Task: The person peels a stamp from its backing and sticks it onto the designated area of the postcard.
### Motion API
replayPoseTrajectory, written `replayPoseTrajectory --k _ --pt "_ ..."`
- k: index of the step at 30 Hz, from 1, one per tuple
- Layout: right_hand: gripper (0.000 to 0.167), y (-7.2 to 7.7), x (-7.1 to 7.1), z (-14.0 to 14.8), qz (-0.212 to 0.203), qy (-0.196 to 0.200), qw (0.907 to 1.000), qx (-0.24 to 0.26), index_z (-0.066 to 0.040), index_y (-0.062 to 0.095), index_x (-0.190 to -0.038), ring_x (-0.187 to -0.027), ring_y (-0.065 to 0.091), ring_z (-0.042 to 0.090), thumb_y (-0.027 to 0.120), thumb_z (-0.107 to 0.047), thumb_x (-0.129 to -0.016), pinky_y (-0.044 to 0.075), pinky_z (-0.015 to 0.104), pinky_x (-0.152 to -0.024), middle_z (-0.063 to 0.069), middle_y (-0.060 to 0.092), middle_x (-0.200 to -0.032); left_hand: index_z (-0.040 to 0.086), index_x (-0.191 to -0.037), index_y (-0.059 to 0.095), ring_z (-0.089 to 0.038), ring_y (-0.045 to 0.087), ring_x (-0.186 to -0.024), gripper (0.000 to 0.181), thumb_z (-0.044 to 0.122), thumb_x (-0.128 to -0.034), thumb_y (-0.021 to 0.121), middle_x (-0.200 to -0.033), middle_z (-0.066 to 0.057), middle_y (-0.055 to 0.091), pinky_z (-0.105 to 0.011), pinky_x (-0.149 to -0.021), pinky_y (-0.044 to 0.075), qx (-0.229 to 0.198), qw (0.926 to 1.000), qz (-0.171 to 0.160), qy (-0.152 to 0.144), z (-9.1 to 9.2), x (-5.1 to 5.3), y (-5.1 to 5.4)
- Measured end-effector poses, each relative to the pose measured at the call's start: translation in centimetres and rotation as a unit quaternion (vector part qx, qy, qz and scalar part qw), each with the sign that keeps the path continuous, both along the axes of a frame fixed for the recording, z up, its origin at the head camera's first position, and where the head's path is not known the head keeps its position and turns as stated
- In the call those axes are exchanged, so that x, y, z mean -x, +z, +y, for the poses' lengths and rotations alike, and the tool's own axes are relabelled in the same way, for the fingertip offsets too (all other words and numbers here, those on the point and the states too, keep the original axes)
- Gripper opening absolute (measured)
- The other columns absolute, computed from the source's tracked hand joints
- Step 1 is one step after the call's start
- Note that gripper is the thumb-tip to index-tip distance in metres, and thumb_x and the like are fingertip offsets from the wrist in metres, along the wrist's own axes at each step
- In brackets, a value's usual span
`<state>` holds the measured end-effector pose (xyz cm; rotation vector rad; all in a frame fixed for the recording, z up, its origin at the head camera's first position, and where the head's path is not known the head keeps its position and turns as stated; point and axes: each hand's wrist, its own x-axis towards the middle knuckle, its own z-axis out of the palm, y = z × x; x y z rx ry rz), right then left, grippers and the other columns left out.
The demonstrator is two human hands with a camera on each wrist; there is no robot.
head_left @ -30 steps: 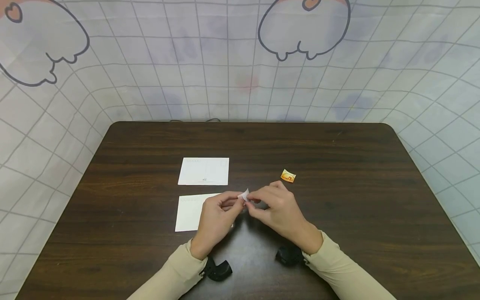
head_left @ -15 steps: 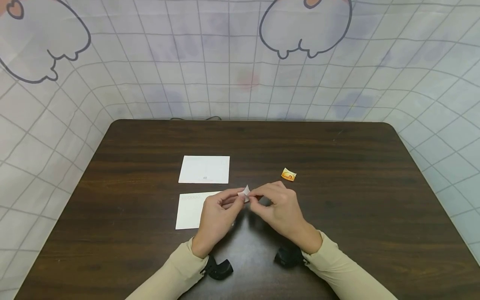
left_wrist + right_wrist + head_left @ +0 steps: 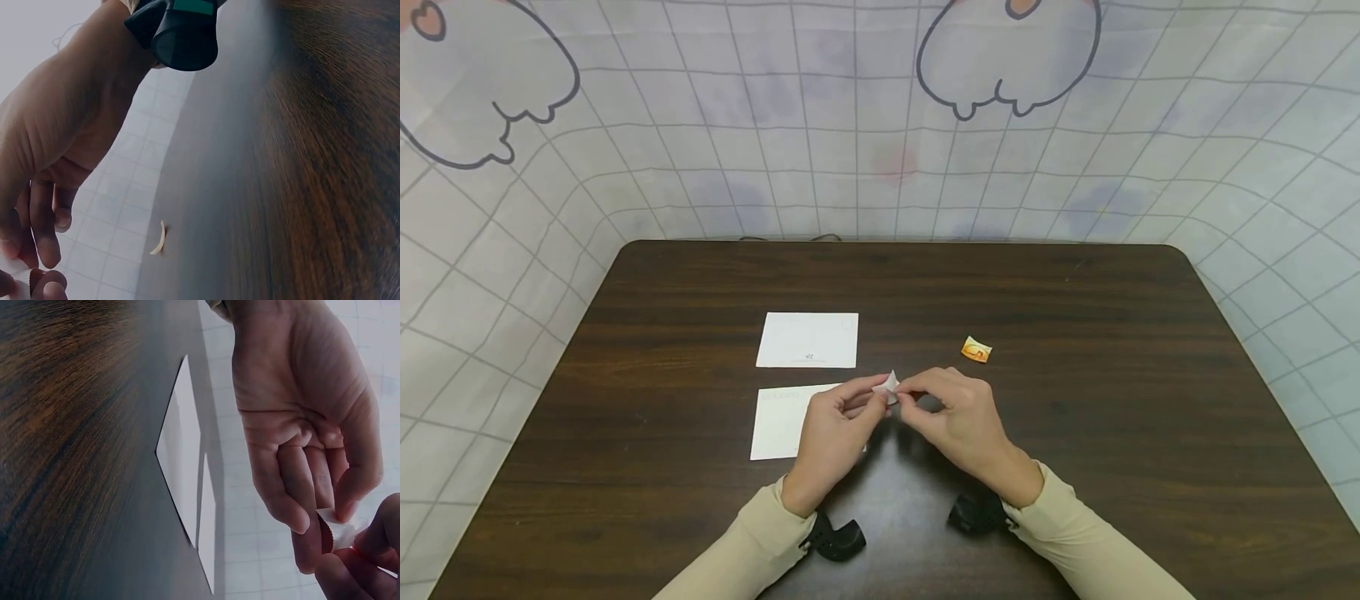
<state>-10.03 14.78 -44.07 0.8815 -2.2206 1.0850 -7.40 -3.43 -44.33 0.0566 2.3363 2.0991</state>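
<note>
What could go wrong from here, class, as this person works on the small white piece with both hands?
1. The small white piece looks thin and is pinched by both the left hand and the right hand, so an uneven pull could tear or crease it.
2. The orange piece lies curled just beyond the right hand; a careless brush might shift it.
3. The nearer white card is partly hidden by the left hand in the head view; lowering that hand could nudge it.

Two cards [image 3: 807,337], orange slip [image 3: 977,350] on table [image 3: 1135,400]

Stamp [image 3: 889,387] between hands [image 3: 838,425], cards [image 3: 808,340] left, slip [image 3: 977,350] right
</note>
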Motion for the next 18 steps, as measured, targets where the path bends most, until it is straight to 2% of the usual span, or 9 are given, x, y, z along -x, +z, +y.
replayPoseTrajectory --k 8,14,18 --pt "0.017 0.11 0.05 0.09 -0.026 -0.010 0.9993 0.025 -0.012 0.079 -0.089 -0.071 0.070 0.009 0.080 0.003 -0.080 0.060 0.030 -0.062 -0.001 0.079 -0.084 0.005 -0.121 0.076 -0.032 0.080 -0.092 0.027 0.005 -0.0978 0.064 -0.112 -0.018 0.079 -0.020 -0.081 0.062 0.002 0.9999 0.014 0.007 -0.02 0.00 0.12" --pt "0.014 0.26 -0.02 0.14 -0.081 -0.019 0.9954 0.047 -0.014 0.077 -0.090 -0.066 0.060 0.004 0.079 -0.001 -0.086 0.053 0.027 -0.058 -0.003 0.076 -0.077 0.004 -0.121 0.076 -0.025 0.080 -0.087 0.026 0.004 -0.0985 0.062 -0.110 -0.019 0.079 -0.020 -0.080 0.062 0.004 0.9999 0.014 0.007 -0.13 0.05 0.15" --pt "0.012 0.43 -0.07 0.17 -0.118 -0.019 0.9911 0.060 -0.014 0.074 -0.092 -0.065 0.058 0.002 0.076 -0.002 -0.090 0.051 0.027 -0.056 -0.004 0.073 -0.074 0.005 -0.120 0.076 -0.028 0.080 -0.086 0.026 0.005 -0.0987 0.062 -0.110 -0.017 0.080 -0.023 -0.078 0.063 -0.001 1.0000 0.003 0.005 -0.22 0.21 0.19"
